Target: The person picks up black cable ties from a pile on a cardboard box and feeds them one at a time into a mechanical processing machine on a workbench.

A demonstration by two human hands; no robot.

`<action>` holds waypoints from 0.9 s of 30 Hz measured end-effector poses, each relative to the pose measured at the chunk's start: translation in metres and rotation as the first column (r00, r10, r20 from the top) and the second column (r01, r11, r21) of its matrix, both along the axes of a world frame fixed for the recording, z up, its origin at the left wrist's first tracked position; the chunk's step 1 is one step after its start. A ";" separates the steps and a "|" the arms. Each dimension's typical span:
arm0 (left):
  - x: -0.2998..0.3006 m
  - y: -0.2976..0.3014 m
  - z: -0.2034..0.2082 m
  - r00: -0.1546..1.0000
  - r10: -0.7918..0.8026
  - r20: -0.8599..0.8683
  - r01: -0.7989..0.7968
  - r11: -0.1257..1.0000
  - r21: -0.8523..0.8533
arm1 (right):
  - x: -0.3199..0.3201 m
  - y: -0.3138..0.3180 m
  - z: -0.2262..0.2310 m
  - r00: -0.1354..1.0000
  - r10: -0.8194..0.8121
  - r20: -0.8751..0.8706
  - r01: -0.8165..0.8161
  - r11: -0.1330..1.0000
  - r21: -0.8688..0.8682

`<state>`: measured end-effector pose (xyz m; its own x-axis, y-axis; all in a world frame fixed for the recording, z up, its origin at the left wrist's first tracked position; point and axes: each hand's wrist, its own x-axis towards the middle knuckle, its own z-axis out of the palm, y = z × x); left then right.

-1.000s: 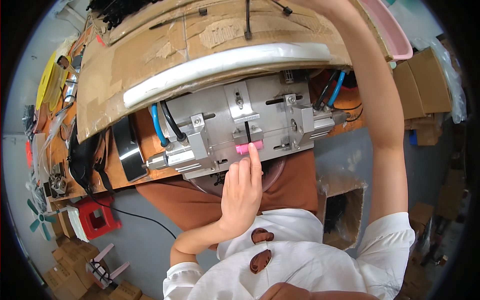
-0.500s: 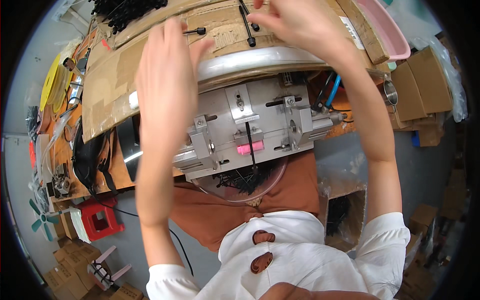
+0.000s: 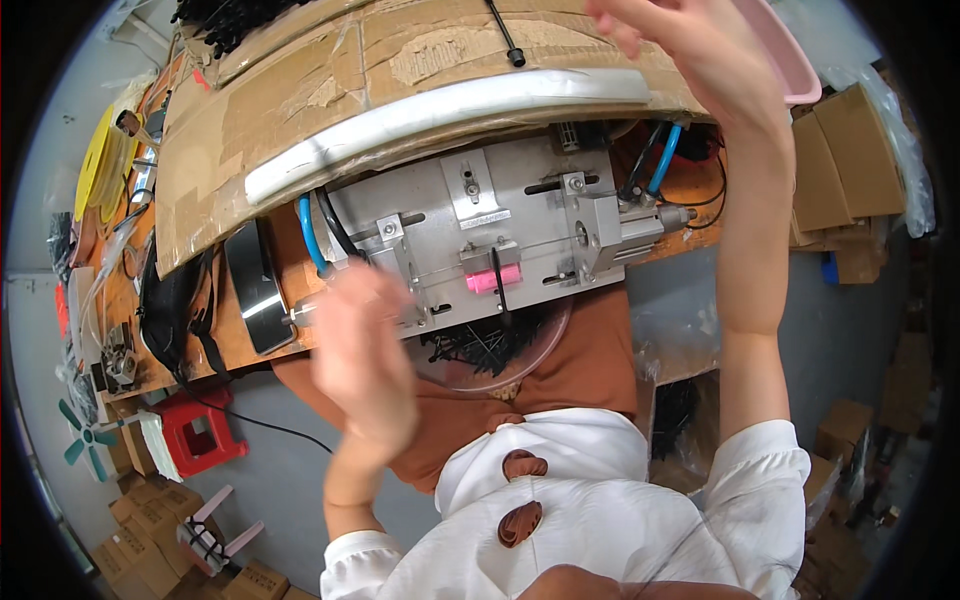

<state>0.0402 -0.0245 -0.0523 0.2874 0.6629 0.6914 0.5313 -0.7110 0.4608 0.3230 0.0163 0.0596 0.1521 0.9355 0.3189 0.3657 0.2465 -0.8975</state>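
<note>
My left hand (image 3: pixel 365 360) is smeared by motion beside the near left end of a metal clamping fixture (image 3: pixel 535 225); its fingers cannot be made out. Above the cardboard's right side is my right hand (image 3: pixel 705 55), fingers loosely spread, nothing visible in them, partly cut by the top edge. A thin black rod (image 3: pixel 499 285) lies across the fixture's small middle block, over a pink piece (image 3: pixel 485 279). Another black rod with a thicker end (image 3: pixel 515 57) rests on the cardboard (image 3: pixel 330 95). On my lap sits a clear bowl (image 3: pixel 545 345) holding several black rods.
A white padded strip (image 3: pixel 440 110) edges the cardboard, with a pile of black parts (image 3: pixel 225 20) behind. Blue hoses (image 3: pixel 665 160) run to the fixture. A phone (image 3: pixel 258 300) and black bag (image 3: pixel 170 310) lie left; a pink tray (image 3: pixel 790 60) stands far right.
My left hand has come off the cardboard, down toward me, to the fixture's left end. My right hand has shifted right. Fewer black rods show on the cardboard.
</note>
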 end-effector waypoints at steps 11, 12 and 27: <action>0.040 -0.061 -0.051 0.934 -0.161 -0.319 0.068 0.956 -0.284 | 0.005 -0.066 -0.023 0.984 -0.056 -0.169 0.074 0.992 0.102; 0.040 -0.060 -0.051 0.926 -0.140 -0.350 0.042 0.961 -0.272 | 0.002 -0.070 -0.027 0.989 -0.057 -0.136 0.077 0.986 0.150; 0.110 0.125 0.051 0.938 -0.231 -0.259 0.298 0.919 0.259 | -0.113 -0.137 -0.168 0.867 -0.004 0.498 -0.050 0.994 0.094</action>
